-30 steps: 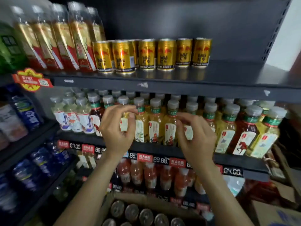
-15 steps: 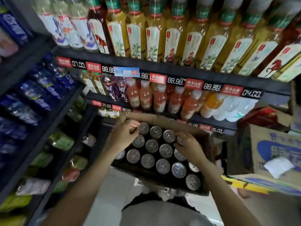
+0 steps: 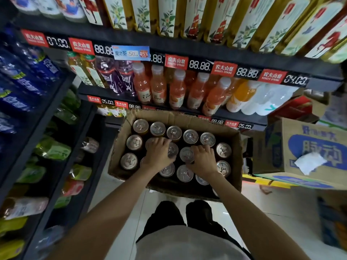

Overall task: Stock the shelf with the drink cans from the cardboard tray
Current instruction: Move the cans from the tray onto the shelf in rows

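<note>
Head view: a brown cardboard tray (image 3: 180, 117) sits low in front of dark metal shelving (image 3: 187, 47), above a pale tiled floor (image 3: 120, 186). Round silver-topped drink cans (image 3: 190, 136) stand upright in rows inside it. The left hand (image 3: 157, 153) curls its fingers down over a can in the middle of the tray; the right hand (image 3: 203, 160) curls likewise over a neighbouring can. A printed blue-and-tan cardboard box (image 3: 309, 152) stands just right of the tray. Orange plastic bottles (image 3: 177, 89) line the shelf beyond.

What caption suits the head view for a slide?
Both hands, left hand and right hand, reach onto drink cans in the cardboard tray.
</note>
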